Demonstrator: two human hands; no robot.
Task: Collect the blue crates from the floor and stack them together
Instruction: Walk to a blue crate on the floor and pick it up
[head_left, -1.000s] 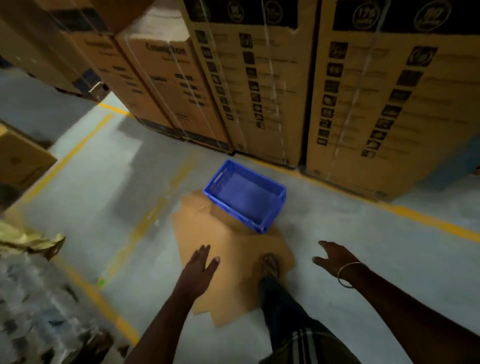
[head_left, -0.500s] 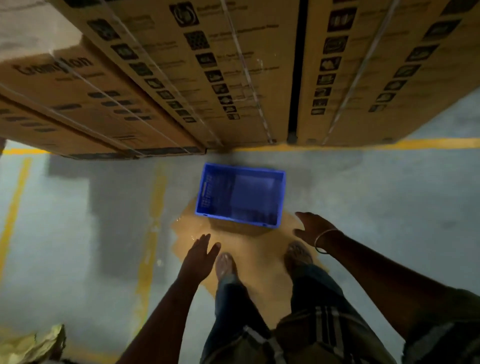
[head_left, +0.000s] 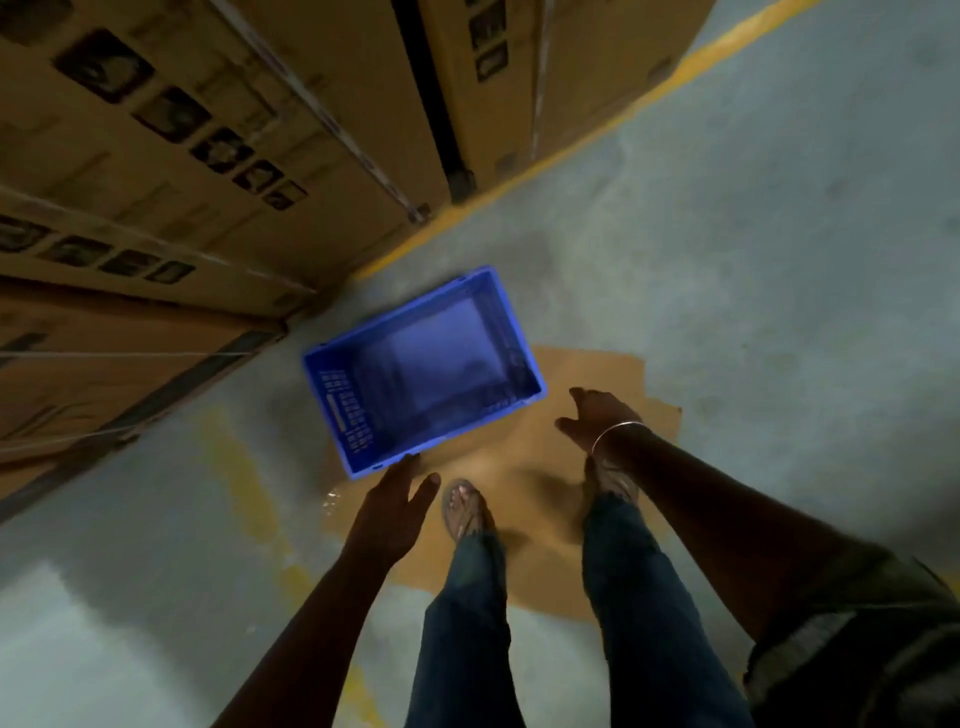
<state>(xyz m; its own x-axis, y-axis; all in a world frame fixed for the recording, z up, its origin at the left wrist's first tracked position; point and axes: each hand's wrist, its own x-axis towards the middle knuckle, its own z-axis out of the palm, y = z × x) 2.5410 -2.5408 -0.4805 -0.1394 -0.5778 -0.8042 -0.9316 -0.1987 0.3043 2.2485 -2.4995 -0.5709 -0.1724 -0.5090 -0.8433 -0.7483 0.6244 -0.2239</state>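
One empty blue crate (head_left: 423, 364) stands upright on the concrete floor, partly on a flat sheet of brown cardboard (head_left: 582, 374). My left hand (head_left: 397, 501) reaches out with straight fingers, its fingertips right at the crate's near rim; I cannot tell whether they touch it. My right hand (head_left: 597, 418), with a metal bangle on the wrist, hovers open just beside the crate's right corner, holding nothing. My two feet stand on the cardboard just behind the crate.
Tall stacks of strapped cardboard cartons (head_left: 218, 145) rise close behind and to the left of the crate. A yellow floor line (head_left: 597, 135) runs along their base. Bare grey concrete (head_left: 779, 270) stretches to the right.
I have stepped closer and the view has tilted down and turned. Both hands have moved forward to the crate's near rim and right corner. The crate itself has not moved.
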